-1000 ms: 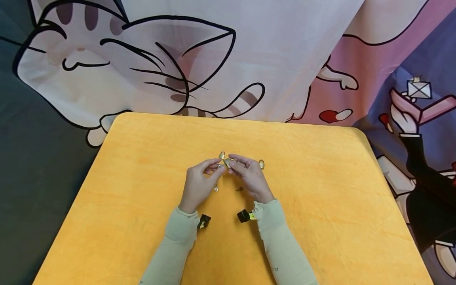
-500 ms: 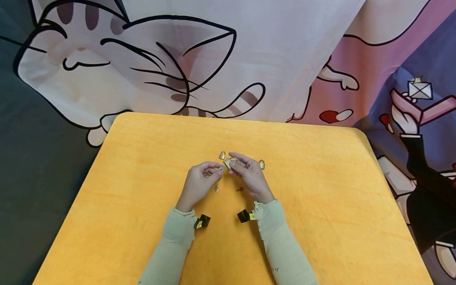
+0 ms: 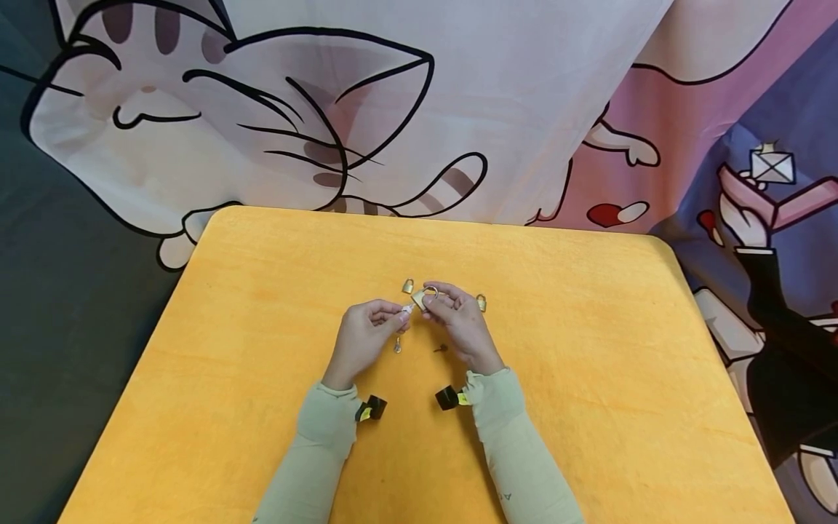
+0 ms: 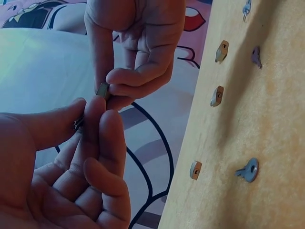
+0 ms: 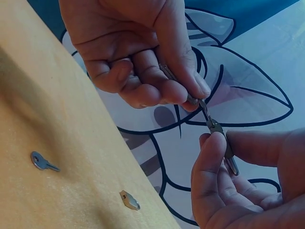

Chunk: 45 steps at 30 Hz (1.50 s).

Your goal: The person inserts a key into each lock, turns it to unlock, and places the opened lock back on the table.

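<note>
Held above the table, a small brass padlock [image 3: 418, 299] is pinched between thumb and fingers of my right hand [image 3: 463, 329], its shackle pointing up and to the right. My left hand [image 3: 369, 336] pinches a small silver key [image 3: 407, 309] just left of it. In the right wrist view the blade of the key [image 5: 205, 110] points at the bottom of the padlock [image 5: 215, 127], its tip right at the keyhole end. The left wrist view shows the padlock [image 4: 102, 89] between the right hand's fingertips, while my left fingers mostly hide the key [image 4: 78, 123].
On the yellow table [image 3: 262, 291] lie more brass padlocks, one behind the hands [image 3: 409, 286] and another beside the right hand [image 3: 481, 302]. Loose keys lie nearer, a silver key [image 3: 397, 346] and a darker key [image 3: 441, 348]. A cartoon-print cloth [image 3: 511, 109] hangs behind.
My left hand has drawn slightly down and left from the padlock, and the key now shows between its fingertips. The right hand with the padlock has barely moved.
</note>
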Each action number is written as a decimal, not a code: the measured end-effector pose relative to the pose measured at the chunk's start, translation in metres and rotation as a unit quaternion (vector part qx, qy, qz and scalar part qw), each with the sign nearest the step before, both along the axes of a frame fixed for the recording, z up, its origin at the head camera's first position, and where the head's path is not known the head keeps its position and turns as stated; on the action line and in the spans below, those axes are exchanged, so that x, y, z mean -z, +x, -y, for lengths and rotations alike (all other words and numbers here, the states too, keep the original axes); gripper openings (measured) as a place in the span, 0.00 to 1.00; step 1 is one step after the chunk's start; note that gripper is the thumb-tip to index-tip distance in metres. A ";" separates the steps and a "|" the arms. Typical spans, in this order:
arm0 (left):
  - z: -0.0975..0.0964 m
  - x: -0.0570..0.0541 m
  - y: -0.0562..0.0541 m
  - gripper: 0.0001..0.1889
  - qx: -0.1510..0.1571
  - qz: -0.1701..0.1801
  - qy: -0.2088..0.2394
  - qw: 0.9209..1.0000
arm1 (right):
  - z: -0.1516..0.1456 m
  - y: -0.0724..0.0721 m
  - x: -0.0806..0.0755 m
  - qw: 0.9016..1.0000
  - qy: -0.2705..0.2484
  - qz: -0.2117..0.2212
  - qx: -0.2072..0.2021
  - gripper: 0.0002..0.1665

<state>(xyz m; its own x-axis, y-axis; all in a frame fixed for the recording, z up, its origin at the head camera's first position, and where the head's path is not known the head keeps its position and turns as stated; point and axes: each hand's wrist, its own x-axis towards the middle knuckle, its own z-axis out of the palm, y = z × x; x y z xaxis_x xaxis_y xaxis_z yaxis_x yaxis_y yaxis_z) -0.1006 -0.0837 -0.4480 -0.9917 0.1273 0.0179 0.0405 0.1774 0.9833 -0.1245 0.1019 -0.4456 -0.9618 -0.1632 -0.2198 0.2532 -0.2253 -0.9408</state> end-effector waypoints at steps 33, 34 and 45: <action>-0.007 0.000 0.001 0.08 -0.039 0.019 -0.021 0.999 | 0.005 0.001 0.003 0.999 0.046 -0.020 -0.010 0.24; -0.007 0.000 0.001 0.08 -0.042 0.018 -0.026 0.999 | 0.005 0.001 0.002 0.999 0.048 -0.020 -0.009 0.24; -0.008 0.004 0.002 0.09 -0.062 -0.016 -0.070 0.996 | 0.006 0.002 0.005 0.998 0.050 -0.019 -0.025 0.27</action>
